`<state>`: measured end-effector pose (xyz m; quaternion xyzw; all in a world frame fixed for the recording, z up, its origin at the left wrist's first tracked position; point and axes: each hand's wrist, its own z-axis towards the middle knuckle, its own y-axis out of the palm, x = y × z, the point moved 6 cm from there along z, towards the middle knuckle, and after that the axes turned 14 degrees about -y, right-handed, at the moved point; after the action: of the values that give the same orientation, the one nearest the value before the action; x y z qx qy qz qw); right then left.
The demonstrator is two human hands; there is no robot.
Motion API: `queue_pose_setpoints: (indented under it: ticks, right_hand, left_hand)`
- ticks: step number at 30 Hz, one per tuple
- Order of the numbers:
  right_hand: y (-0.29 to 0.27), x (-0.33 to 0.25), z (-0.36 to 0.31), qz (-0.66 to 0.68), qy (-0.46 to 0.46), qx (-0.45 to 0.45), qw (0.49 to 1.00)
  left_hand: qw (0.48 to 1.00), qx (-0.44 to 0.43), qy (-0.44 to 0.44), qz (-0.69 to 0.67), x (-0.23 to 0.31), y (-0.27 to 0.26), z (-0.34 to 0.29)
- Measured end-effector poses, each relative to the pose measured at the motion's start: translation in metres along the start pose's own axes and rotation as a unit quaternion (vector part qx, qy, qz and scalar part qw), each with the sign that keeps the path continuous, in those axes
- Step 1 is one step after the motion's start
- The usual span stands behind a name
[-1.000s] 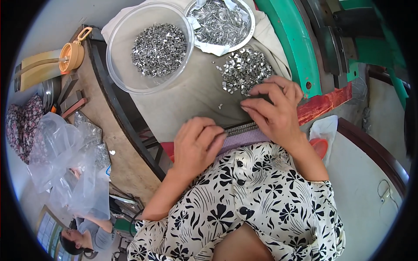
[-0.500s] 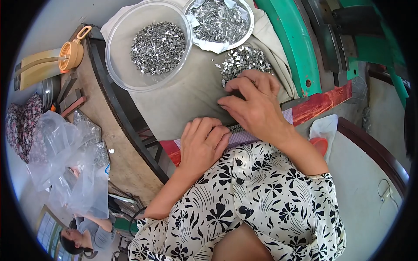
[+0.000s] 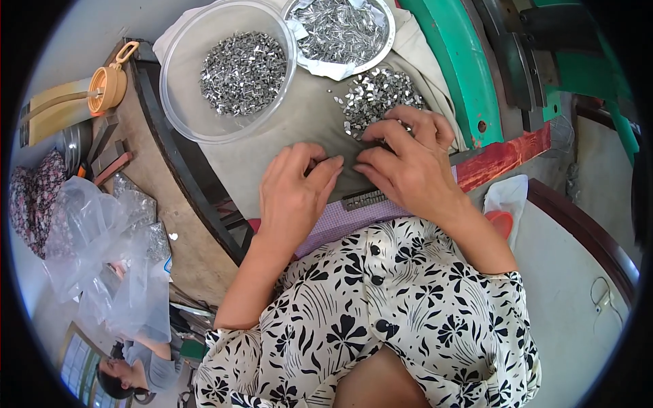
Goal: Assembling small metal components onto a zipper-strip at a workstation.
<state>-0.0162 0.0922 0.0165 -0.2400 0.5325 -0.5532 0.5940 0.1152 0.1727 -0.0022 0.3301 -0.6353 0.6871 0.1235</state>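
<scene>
My left hand hovers over the grey-green cloth, its thumb and fingers curled together in a pinch. Whatever it holds, if anything, is too small to make out. Across a narrow gap, my right hand bends its fingers beside a loose pile of small shiny metal pieces. Its fingertips are closed too, and their contents are hidden. Below and between both hands, a dark, ridged metal strip rests at the purple checked cloth along the near edge.
A clear round tub of small metal parts stands far left. Beside it is a bowl of thin metal pins. Green machinery borders the right. Plastic bags and an orange-lidded container lie left; a person sits beyond.
My left hand has risen from the near edge onto the cloth, closer to my right hand. My right hand has shifted slightly right. The ridged strip is now more exposed.
</scene>
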Motion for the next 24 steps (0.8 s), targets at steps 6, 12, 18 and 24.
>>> queue_pose_setpoints:
  ticks: [6, 12, 18, 24]
  right_hand:
    - [-0.003, -0.001, -0.005, -0.053, 0.059, 0.039, 0.996]
    - [0.002, 0.002, -0.015, 0.014, 0.045, 0.022, 0.999]
    - [-0.019, 0.009, -0.033, 0.007, 0.054, 0.048, 0.997]
    - [-0.018, -0.001, -0.057, 0.007, 0.050, 0.033, 0.998]
  left_hand:
    - [1.000, 0.017, -0.011, -0.010, 0.002, -0.002, -0.001]
    - [0.993, -0.023, -0.021, -0.110, 0.014, -0.002, -0.016]
    - [0.992, -0.055, 0.010, -0.115, 0.031, 0.017, -0.023]
    - [0.996, -0.067, 0.000, -0.065, 0.033, 0.023, -0.025]
